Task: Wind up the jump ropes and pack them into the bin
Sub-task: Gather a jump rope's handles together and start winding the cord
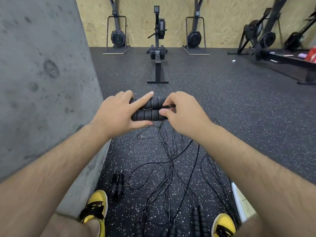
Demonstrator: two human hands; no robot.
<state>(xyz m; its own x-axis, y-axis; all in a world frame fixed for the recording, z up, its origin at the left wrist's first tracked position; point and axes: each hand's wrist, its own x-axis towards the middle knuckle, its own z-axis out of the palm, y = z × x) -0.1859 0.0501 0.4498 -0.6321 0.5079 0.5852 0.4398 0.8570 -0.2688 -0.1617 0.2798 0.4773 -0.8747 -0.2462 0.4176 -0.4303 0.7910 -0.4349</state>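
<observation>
Black foam handles (150, 109) held side by side, gripped by left hand (118, 113), cord (168, 106) pinched at their end by right hand (181, 113), loose ropes (171, 165) tangled on floor (222, 93) below

The location is a gym or fitness training room. The floor (222, 86) is black rubber matting with white speckle, typical of exercise areas. A rowing machine (157, 48) stands at centre against an oriented-strand-board wall (140, 17), flanked by two upright ski-type trainers (118, 33) (195, 33) on flat bases. Further flywheel machines (266, 38) stand at right. A bare concrete wall (42, 74) borders the left side. Jump ropes (171, 165) with foam handles lie tangled on the floor.
</observation>
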